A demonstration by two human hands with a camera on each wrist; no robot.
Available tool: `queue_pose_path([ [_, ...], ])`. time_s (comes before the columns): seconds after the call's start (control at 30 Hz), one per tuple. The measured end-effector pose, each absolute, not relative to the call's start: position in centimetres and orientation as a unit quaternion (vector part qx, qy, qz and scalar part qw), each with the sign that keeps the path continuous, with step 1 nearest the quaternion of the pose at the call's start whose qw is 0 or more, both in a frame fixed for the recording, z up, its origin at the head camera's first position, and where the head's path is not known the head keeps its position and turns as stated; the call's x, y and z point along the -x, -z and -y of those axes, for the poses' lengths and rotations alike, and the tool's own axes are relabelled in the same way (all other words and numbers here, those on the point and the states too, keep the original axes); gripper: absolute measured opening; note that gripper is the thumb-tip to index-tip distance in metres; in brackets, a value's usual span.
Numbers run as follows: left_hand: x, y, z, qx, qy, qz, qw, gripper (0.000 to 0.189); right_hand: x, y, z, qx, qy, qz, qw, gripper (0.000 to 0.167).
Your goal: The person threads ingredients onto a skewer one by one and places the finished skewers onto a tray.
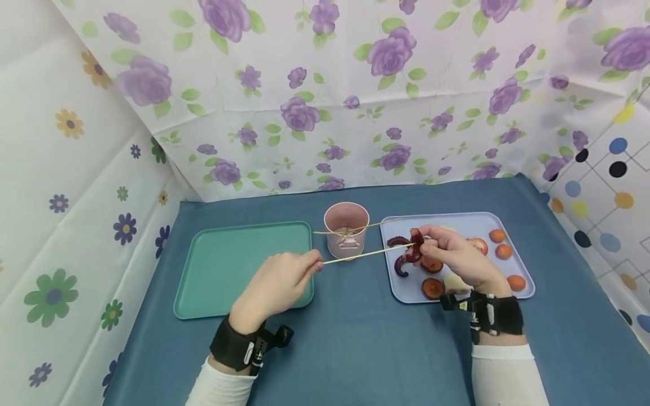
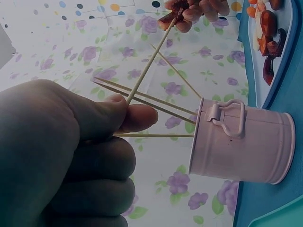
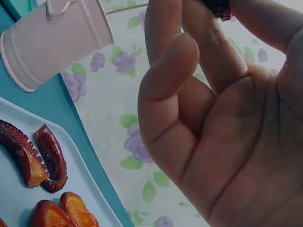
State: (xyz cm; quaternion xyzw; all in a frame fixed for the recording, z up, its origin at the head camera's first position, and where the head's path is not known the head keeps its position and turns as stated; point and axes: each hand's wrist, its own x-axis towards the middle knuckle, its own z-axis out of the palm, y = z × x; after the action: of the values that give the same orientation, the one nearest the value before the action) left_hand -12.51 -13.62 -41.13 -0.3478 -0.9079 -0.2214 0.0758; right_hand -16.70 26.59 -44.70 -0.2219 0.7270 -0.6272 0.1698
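My left hand (image 1: 279, 280) pinches a thin wooden skewer (image 1: 363, 255) between thumb and index finger near one end, and its other fingers are curled in. The skewer runs rightward, rising slightly, to a dark red octopus tentacle piece (image 1: 417, 243). Thumb and fingertips of my right hand (image 1: 464, 258) pinch that piece at the skewer's far end, above the pale lavender tray (image 1: 406, 292). In the left wrist view the skewer's tip meets the octopus piece (image 2: 180, 8). More tentacle pieces (image 3: 51, 156) lie on the tray, below the right hand.
Between the two trays stands a pink metal bucket (image 1: 332, 241) with several skewers leaning out of it. A green tray (image 1: 228, 268) lies on the left. Orange-brown round slices (image 1: 433, 288), white chunks and small orange pieces (image 1: 503, 251) are on the lavender tray. Flowered sheets hang behind.
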Motion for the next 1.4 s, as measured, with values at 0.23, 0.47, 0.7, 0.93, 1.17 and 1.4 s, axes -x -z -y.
queue_pose_path([
  [0.23,12.5,41.5,13.4,0.352,0.217,0.908,0.065,0.016,16.5,44.7,-25.9,0.194,0.62,-0.739,0.179,0.033],
  [0.47,12.8,41.7,13.2,0.348,0.225,0.908,0.064,0.016,16.7,45.1,-25.0,0.179,0.615,-0.752,0.158,0.028],
  [0.7,13.0,42.1,13.0,0.346,0.247,0.903,0.066,0.01,16.9,45.2,-24.0,0.15,0.619,-0.758,0.139,0.018],
  [0.93,13.0,42.8,12.2,0.322,0.288,0.902,0.013,0.012,16.7,45.5,-23.0,0.122,0.627,-0.759,0.124,0.016],
  [1.17,12.8,43.8,10.5,0.3,0.32,0.898,-0.041,0.019,16.9,46.2,-21.4,0.149,0.645,-0.74,0.12,0.014],
  [1.4,13.3,45.9,8.8,0.315,0.37,0.872,-0.069,0.022,17.2,47.0,-20.3,0.157,0.61,-0.763,0.143,0.024],
])
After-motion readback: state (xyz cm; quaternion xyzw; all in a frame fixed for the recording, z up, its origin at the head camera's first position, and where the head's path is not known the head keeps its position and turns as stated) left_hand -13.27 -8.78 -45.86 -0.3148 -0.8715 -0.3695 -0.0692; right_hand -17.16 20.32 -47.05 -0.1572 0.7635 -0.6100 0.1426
